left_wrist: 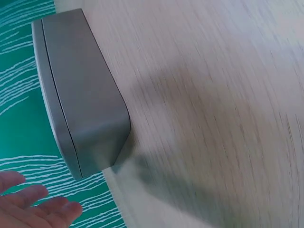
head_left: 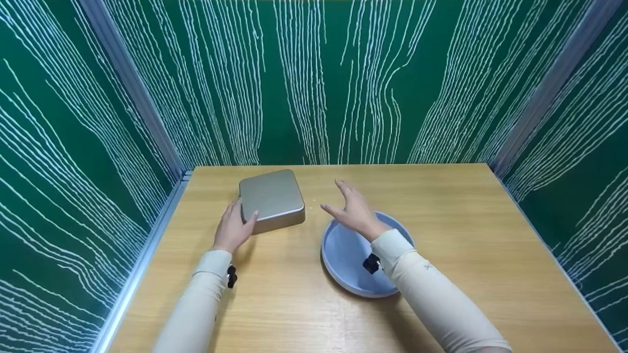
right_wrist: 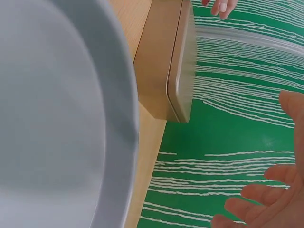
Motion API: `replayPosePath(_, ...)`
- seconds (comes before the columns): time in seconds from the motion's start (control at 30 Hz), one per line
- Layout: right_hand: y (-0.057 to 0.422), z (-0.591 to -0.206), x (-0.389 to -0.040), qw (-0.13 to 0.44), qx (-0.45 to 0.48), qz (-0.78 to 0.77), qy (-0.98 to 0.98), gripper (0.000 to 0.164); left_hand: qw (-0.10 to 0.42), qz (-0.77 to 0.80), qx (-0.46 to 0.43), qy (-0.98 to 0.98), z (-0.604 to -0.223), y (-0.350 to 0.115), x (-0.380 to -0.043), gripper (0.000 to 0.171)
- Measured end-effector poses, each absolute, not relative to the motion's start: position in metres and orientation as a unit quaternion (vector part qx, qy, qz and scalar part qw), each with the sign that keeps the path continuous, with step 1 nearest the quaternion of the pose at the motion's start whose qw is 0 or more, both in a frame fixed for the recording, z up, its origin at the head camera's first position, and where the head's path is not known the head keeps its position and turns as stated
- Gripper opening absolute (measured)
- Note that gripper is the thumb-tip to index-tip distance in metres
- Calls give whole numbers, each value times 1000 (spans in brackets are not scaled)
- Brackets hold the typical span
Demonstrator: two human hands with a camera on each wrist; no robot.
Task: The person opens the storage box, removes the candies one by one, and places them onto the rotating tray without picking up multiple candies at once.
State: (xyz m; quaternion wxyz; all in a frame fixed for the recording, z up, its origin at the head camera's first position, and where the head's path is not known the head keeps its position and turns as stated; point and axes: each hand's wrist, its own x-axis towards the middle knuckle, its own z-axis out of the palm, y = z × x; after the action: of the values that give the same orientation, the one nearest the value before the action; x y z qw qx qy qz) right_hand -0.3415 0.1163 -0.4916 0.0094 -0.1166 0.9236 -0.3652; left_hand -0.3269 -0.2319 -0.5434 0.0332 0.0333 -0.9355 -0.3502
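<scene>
A metal tin box (head_left: 272, 193) with its lid on stands on the wooden table, left of the middle. My left hand (head_left: 233, 228) is at the tin's near left corner, thumb and fingers spread. In the left wrist view a gap shows between the fingers (left_wrist: 52, 206) and the tin (left_wrist: 78, 80). To the right lies a round, blue-grey shallow dish (head_left: 348, 260) with a raised rim. Over its far part hovers my right hand (head_left: 358, 211), thumb and fingers stretched apart, holding nothing. The right wrist view has the dish (right_wrist: 47, 118) large, with the tin beyond.
The table (head_left: 456, 206) has a light wood grain. Green panels (head_left: 294, 142) with wavy white lines rise behind it and on both sides. Grey metal rails (head_left: 157, 220) run along the left side. Tiny white specks (head_left: 313, 200) lie right of the tin.
</scene>
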Motion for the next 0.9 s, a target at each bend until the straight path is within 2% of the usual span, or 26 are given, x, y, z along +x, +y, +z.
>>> replayPosePath(0.3, 98, -492, -353, 22, -119, -404, 907, 90, 42, -389, 35, -920, -549, -233, -339, 80)
replayPosePath(0.5, 83, -499, -361, 57, -102, -454, 883, 87, 46, -407, 46, -911, -550, -238, -342, 80)
replayPosePath(0.9, 54, -518, -373, 84, -82, -522, 845, 80, 29, -451, 75, -889, -559, -237, -351, 74)
